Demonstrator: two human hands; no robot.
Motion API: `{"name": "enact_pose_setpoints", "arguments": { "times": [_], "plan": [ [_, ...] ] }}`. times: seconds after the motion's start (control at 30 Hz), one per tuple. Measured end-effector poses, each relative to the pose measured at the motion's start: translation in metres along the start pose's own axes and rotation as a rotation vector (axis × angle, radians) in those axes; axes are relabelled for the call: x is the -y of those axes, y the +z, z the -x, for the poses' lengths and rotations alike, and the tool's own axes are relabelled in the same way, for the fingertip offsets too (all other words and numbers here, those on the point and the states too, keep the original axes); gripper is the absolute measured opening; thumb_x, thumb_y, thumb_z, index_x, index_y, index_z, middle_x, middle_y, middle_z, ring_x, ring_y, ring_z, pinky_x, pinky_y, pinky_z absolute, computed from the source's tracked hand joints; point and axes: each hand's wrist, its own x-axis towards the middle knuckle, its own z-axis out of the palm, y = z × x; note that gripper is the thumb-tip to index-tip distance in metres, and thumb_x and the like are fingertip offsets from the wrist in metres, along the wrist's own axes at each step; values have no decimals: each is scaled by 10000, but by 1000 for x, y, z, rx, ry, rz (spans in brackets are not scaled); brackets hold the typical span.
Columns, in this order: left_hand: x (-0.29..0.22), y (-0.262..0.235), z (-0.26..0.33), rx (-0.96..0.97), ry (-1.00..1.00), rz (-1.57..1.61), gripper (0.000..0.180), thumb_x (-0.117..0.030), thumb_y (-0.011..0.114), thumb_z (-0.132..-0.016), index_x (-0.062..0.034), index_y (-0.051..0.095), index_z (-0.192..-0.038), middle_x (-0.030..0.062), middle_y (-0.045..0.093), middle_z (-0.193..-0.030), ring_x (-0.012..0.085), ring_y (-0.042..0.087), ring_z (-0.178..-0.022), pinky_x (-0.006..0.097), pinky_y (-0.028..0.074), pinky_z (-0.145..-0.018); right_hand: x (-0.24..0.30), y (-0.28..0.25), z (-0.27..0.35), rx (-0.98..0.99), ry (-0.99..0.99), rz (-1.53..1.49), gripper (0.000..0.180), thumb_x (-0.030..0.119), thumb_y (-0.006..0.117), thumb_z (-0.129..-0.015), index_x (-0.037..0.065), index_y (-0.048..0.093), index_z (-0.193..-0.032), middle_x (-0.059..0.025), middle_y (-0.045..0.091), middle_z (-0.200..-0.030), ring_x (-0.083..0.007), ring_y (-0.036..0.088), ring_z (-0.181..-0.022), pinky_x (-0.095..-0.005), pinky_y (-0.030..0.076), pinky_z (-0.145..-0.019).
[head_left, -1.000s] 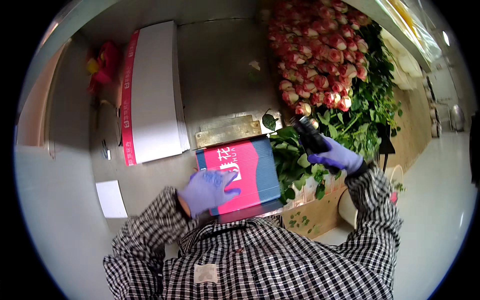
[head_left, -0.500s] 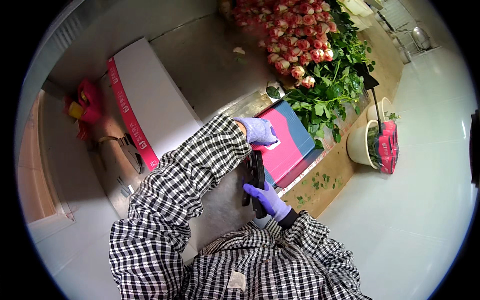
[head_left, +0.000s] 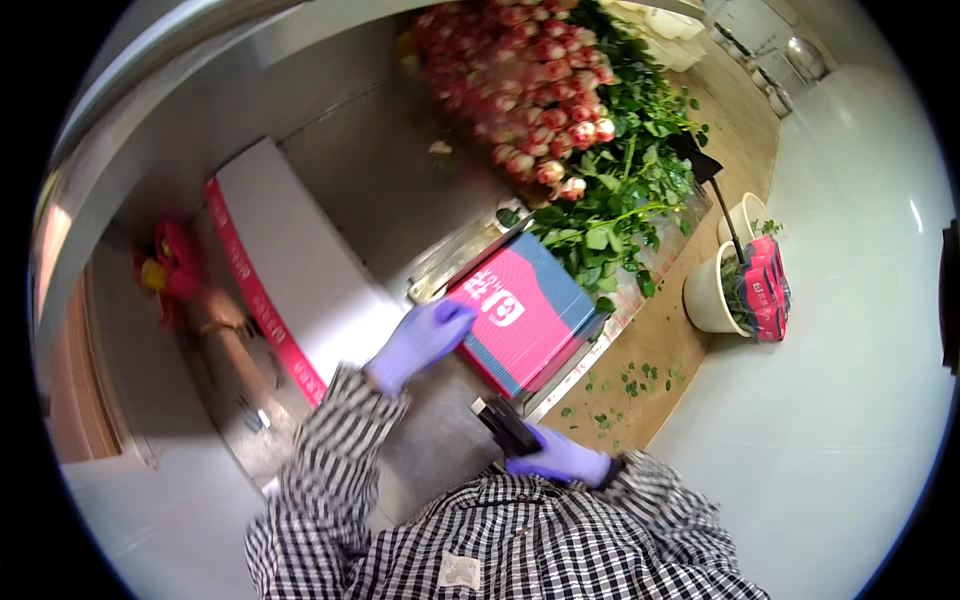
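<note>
A pink and blue corrugated cardboard wrap [head_left: 550, 315] with a white mark lies at the middle of the bench. My left hand [head_left: 420, 342], in a lilac glove, is at its left edge, fingers stretched toward it and slightly blurred; no held thing shows. In my right hand [head_left: 560, 457], also gloved, is a black hand stapler [head_left: 508, 428], its light-tipped nose pointing up and left. The stapler is apart from the cardboard, close to my front. Pink-and-white roses [head_left: 545, 130] with green leafy stems [head_left: 620, 215] lie beyond the cardboard.
Left stands a long white sheet stack [head_left: 300, 235] with a red edge strip. A red tape dispenser [head_left: 178, 262] is at the far left. Cream buckets [head_left: 708, 300], one with red-and-black packs [head_left: 765, 290], are on the right. Fallen leaves [head_left: 635, 380] lie near the bench edge.
My left hand has drawn back left from the cardboard's top, uncovering its white mark. My right hand has lowered the stapler away from the cardboard toward me. The view has shifted slightly.
</note>
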Motion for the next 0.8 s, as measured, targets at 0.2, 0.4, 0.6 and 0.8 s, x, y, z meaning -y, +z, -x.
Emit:
{"name": "enact_pose_setpoints", "arguments": {
  "times": [0.2, 0.4, 0.6, 0.8],
  "plan": [
    [29, 86, 17, -251, -452, 761, 270, -318, 588, -941, -52, 612, -902, 7, 603, -700, 68, 518, -548, 210, 403, -475, -38, -163, 112, -489, 373, -216, 461, 135, 759, -772, 7, 527, -1149, -26, 590, -928, -130, 576, -771, -280, 506, -683],
    [-103, 112, -6, -520, -107, 610, 170, -139, 605, -887, 26, 599, -927, 73, 620, -701, 138, 550, -509, 244, 413, -447, -72, -347, 46, -379, 497, 124, 416, 226, 747, -771, 7, 527, -1048, -37, 567, -718, -133, 536, -554, -281, 472, -526],
    [-261, 161, 2, -1028, -41, 132, 309, -147, 566, -845, 56, 557, -1078, 106, 629, -1050, 164, 594, -891, 300, 459, -825, -90, -403, -96, 291, 257, 61, 417, 231, 703, -801, -5, 551, -1109, -82, 617, -802, -168, 585, -636, -296, 494, -582],
    [-321, 214, 42, -1208, -154, 506, 374, -176, 604, -851, 27, 583, -1165, 163, 610, -1171, 273, 581, -1078, 415, 452, -961, -113, -397, -128, 458, 242, -24, 351, 203, 664, -826, -4, 568, -1093, -89, 628, -822, -172, 599, -669, -301, 501, -606]
  ]
}}
